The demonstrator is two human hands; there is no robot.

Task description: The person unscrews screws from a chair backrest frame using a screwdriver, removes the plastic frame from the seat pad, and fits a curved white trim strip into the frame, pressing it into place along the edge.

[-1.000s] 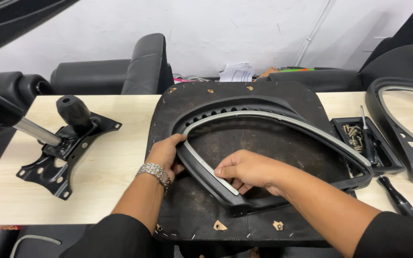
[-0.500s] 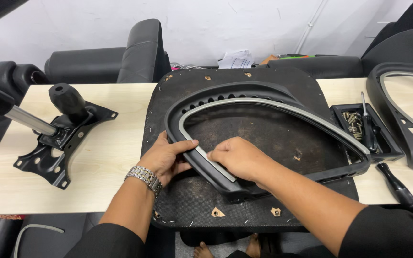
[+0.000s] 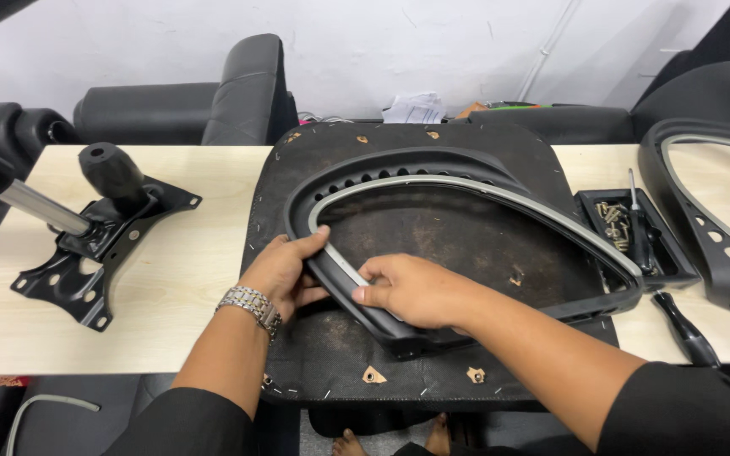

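Observation:
A black curved chair armrest frame (image 3: 433,169) with a grey inner strip lies on an upturned black seat base (image 3: 331,355) on the table. My left hand (image 3: 285,270), with a metal watch on the wrist, grips the frame's near left bend, thumb over the grey strip. My right hand (image 3: 411,291) presses down on the frame's near lower corner, fingers curled over its edge.
A black metal chair tilt mechanism (image 3: 99,232) with a lever lies at the left on the light wooden table (image 3: 179,287). A small black tray of screws (image 3: 623,224), a screwdriver (image 3: 686,329) and a second armrest frame (image 3: 720,245) sit at the right. Black chair parts stand behind.
Both hands have shifted a little along the frame's near bend; my right hand slid left toward my left hand. The view has moved slightly.

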